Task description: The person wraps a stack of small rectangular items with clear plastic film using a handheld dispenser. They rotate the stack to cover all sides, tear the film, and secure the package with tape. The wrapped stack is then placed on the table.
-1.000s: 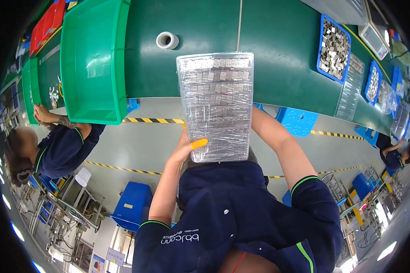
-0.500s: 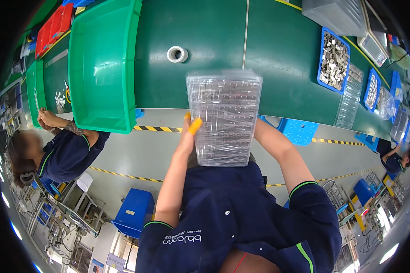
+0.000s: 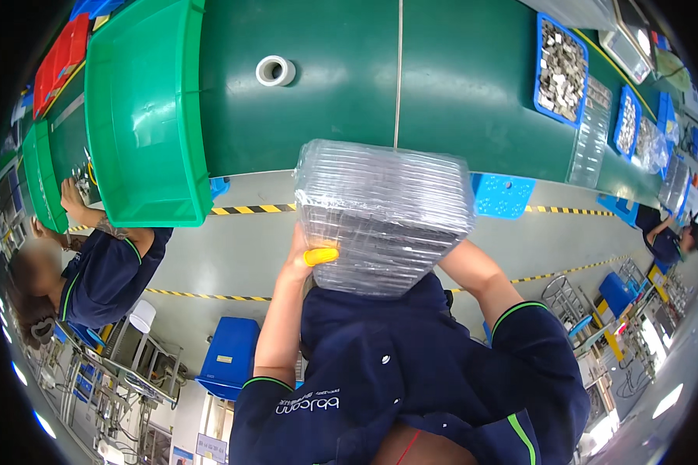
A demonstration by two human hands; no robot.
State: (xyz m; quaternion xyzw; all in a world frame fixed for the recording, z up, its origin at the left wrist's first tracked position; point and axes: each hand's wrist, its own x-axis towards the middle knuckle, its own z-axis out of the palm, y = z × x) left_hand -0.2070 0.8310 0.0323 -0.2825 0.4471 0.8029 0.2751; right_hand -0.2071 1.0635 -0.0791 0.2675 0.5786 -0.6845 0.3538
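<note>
From the head camera, I see my left hand [image 3: 298,253] gripping the wrapped bundle of clear plastic trays [image 3: 384,209] at its lower left side, the thumb laid over the front with a yellow finger cover [image 3: 320,256] on it. My right forearm [image 3: 488,277] runs behind the lower right edge of the bundle; my right hand is hidden there, so I cannot tell how its fingers are set. The bundle is in front of my body, tilted so that many thin stacked layers show along its side, and light glints off the film. Its far edge overlaps the near edge of the green table [image 3: 326,39] in my sight; I cannot tell whether they touch.

On the table, beyond the bundle and to its left, stands a short white tube [image 3: 289,72], with a large green bin [image 3: 143,116] further left. Well to the right is a blue tray [image 3: 537,66] full of small metallic pieces [image 3: 562,71], with more clear trays [image 3: 590,143] just beside it. A blue stool [image 3: 504,196] is near the table's edge, and a co-worker [image 3: 105,267] sits on my left, beside the green bin
</note>
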